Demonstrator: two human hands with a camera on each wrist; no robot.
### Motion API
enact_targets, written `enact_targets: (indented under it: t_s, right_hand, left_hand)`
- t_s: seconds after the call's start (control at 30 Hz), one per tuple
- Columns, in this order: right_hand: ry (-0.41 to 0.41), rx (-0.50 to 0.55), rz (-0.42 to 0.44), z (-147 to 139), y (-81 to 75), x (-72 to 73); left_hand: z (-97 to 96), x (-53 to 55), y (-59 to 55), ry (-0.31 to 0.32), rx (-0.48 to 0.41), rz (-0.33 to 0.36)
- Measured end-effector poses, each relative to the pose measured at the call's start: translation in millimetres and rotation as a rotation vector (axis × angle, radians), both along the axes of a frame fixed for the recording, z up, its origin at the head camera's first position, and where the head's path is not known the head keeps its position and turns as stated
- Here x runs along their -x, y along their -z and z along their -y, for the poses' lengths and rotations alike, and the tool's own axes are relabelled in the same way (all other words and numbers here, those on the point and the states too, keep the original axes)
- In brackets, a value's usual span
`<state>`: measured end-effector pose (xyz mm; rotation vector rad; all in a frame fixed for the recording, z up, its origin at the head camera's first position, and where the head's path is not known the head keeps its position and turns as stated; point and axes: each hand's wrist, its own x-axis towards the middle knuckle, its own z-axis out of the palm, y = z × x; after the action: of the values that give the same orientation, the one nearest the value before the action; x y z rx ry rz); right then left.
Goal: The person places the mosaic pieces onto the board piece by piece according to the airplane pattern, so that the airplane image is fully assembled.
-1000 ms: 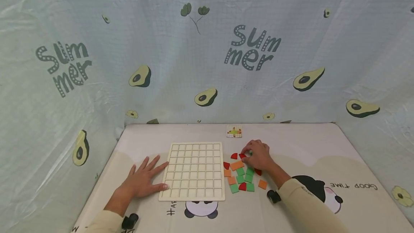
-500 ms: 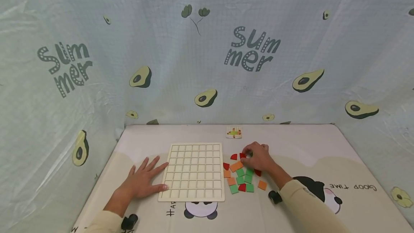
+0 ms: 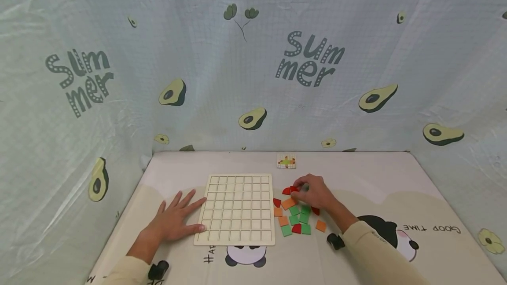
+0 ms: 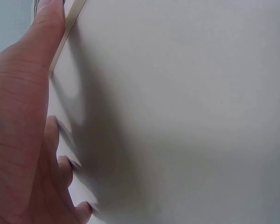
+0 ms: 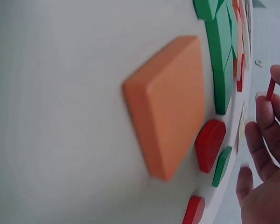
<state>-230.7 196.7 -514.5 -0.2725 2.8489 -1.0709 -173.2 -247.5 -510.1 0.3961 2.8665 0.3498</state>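
My right hand (image 3: 314, 192) is over the loose tiles right of the board. Thumb and fingertip pinch a red quarter-round tile (image 5: 270, 88), seen edge-on in the right wrist view. Close beside it lies another red quarter-round tile (image 3: 286, 191), and an orange tile (image 3: 288, 203) is just below. My left hand (image 3: 174, 221) lies with fingers spread, thumb and index finger touching the left edge of the pale grid board (image 3: 198, 234). In the left wrist view the thumb (image 4: 46, 28) meets the board's edge.
Several green tiles (image 3: 304, 218), orange and red ones lie right of the board. A single orange square (image 5: 172, 107) sits nearest the right wrist. Behind them is a small card (image 3: 286, 161) with a coloured grid picture. Printed curtains enclose the table.
My right hand has shifted slightly left with the red tile, which now sits closer to the neighbouring red one. The left hand has stayed at the board's edge.
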Motion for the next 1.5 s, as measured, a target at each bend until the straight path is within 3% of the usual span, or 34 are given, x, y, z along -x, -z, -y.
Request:
enact_targets:
  t_s: [0.17, 0.57, 1.03, 1.5]
  right_hand:
    - [-0.019, 0.075, 0.041, 5.1, -0.5, -0.4]
    - [-0.080, 0.125, 0.003, 13.3, 2.9, 1.9]
    - [-0.150, 0.089, -0.082, 26.4, 7.2, -0.2]
    - [-0.178, 0.102, -0.041, 44.4, 8.5, 1.4]
  left_hand:
    - [-1.0, -0.2, -1.4, -0.004, -0.004, 0.008]
    - [-4.1, 4.5, -3.2, -0.004, -0.009, -0.010]
    - [-5.9, 2.5, -4.6, -0.005, -0.009, -0.002]
    - [-1.3, -0.2, -2.2, -0.019, -0.005, 0.009]
